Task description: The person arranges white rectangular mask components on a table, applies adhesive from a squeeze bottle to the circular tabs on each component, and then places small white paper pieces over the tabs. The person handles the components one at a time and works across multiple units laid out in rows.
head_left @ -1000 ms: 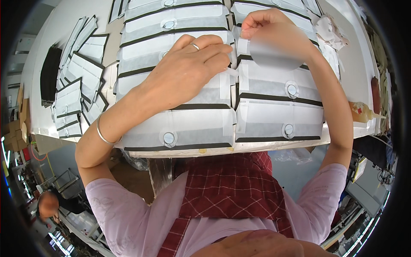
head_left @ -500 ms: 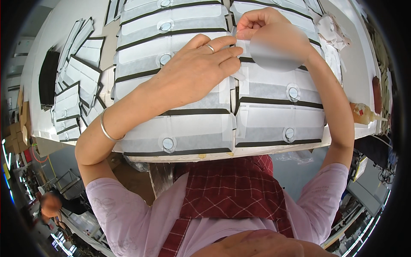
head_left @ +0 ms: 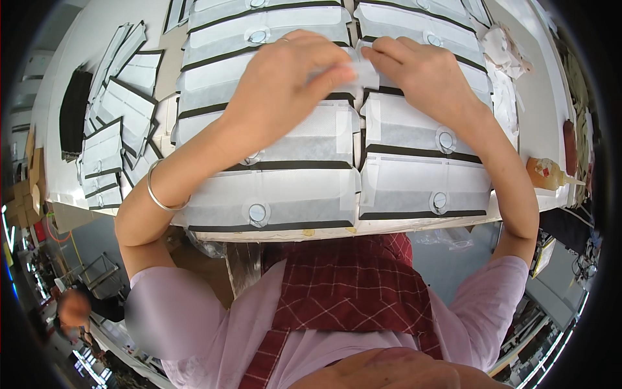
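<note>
Over the middle seam of the laid-out panels, both grips closed on one small translucent white patch [head_left: 353, 71]: left hand [head_left: 285, 84] pinching its left edge, right hand [head_left: 421, 74] its right. Patch held just above the white, black-edged panels [head_left: 291, 194] that lie in two overlapping columns on the tabletop [head_left: 84, 39]. Risks as I judge them: thin patch could crease or stick skewed if the hands pull unevenly; left forearm rests across lower panels and might drag them; glue bottle [head_left: 547, 174] sits near the tabletop's right edge.
</note>
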The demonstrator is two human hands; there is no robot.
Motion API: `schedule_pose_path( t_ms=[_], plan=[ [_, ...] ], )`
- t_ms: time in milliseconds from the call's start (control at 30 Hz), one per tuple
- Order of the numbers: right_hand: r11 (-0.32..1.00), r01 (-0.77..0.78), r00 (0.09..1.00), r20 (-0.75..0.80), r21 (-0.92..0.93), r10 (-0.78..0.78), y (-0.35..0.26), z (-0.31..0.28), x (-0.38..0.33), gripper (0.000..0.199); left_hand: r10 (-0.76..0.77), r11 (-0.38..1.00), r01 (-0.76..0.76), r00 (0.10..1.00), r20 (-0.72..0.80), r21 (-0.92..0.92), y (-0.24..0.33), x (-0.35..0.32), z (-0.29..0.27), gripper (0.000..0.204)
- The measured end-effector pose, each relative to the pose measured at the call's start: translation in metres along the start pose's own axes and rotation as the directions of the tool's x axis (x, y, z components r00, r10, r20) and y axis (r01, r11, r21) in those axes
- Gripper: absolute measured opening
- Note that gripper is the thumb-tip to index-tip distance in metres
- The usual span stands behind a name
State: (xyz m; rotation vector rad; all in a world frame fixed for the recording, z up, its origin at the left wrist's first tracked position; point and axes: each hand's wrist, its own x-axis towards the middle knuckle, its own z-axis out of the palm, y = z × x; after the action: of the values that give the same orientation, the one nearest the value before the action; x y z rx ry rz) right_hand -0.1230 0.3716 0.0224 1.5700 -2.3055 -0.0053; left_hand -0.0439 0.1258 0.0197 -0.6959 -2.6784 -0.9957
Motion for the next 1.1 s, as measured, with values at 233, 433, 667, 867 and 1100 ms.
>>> schedule_pose_path(
  t_ms=[233, 433, 667, 867, 1100],
  plan=[
    [0.106, -0.357, 0.845, 0.272, 0.928, 0.460, -0.016, -0.020, 0.026, 0.024, -0.427, 0.708, 0.415, 0.896, 0.122, -0.571, -0.002, -0.003, -0.010, 0.029],
    [0.155, -0.402, 0.835, 0.291, 0.903, 0.467, -0.006, -0.023, 0.044, 0.015, -0.386, 0.740, 0.325, 0.922, 0.024, -0.589, -0.007, -0.008, -0.015, 0.028],
    [0.525, -0.446, 0.871, 0.487, 0.725, 0.067, 0.016, -0.018, 0.054, 0.017, -0.175, 0.984, 0.177, 0.983, 0.051, -0.024, -0.010, -0.026, -0.024, 0.020],
    [0.551, -0.551, 0.799, 0.587, 0.627, 0.131, 0.021, -0.021, 0.069, 0.017, 0.256, 0.951, -0.269, 0.961, 0.100, 0.155, -0.011, -0.032, -0.005, 0.009],
    [0.536, -0.529, 0.825, 0.546, 0.658, 0.144, 0.023, -0.015, 0.067, 0.018, 0.279, 0.928, -0.311, 0.945, 0.171, 0.205, -0.014, -0.033, 0.003, 0.008]
  ],
)
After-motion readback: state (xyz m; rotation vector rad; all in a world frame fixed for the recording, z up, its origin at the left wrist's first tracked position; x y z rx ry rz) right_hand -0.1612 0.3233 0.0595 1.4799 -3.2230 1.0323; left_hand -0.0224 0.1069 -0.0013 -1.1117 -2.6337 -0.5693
